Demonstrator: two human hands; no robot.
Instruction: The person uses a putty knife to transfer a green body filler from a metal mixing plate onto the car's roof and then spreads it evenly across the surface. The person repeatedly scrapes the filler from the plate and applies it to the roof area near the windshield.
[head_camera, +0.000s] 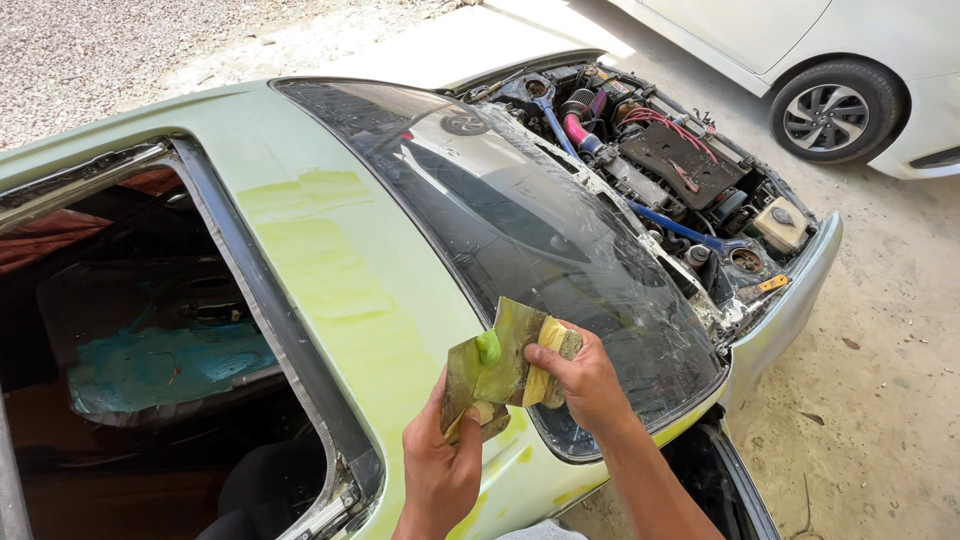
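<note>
Both hands low in frame, over the car's front pillar. Left hand (440, 470) closed on the lower edge of a flat smeared spreader (470, 375), thumb on top. Right hand (585, 380) pinches a second spreader (535, 350) with a yellowish edge, laid overlapping the first. Blob of bright green filler (488, 347) sits where the two plates meet, between my hands. Can't tell if the plates are plastic or metal under the residue. Beneath my hands: pale green pillar (360, 300) with fresh yellow-green filler patches (310, 235) running up and left from my left hand. Windscreen (540, 230) just beyond my right hand, dusty. Open engine bay (670, 165) further out past it. Door opening (150, 340) left of my left hand. White car (850, 70) far right, well apart.
</note>
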